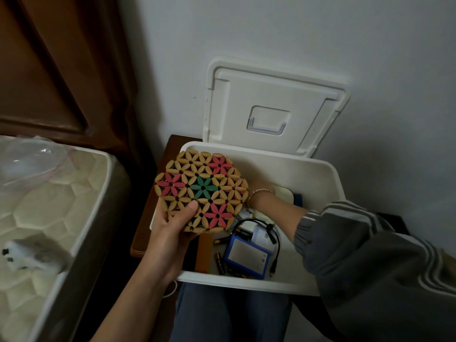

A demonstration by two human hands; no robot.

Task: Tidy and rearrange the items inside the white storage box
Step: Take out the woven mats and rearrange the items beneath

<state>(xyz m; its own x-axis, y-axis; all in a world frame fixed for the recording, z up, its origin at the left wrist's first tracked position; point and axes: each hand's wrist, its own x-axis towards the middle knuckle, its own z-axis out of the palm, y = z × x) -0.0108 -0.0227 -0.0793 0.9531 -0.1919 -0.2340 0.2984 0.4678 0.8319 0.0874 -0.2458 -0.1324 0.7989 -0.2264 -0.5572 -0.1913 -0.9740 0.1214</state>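
The white storage box [320,174] stands open on a small wooden stand, its lid [274,107] leaning back against the wall. My left hand [172,230] holds a round bamboo trivet [201,191] with red and green flower shapes above the box's left side. My right hand is hidden behind the trivet; only its wrist [259,197] with a thin bracelet shows, reaching into the box. Inside lie a blue battery pack [244,259], a black cable [275,240], loose batteries [220,262], a brown flat item [204,253] and a white flat item [285,193].
A mattress [49,218] with a clear plastic bag [29,159] and a small grey plush toy [32,255] lies at the left. A dark wooden headboard [61,70] rises behind it. The wall is right behind the box. My knees are under the box's front edge.
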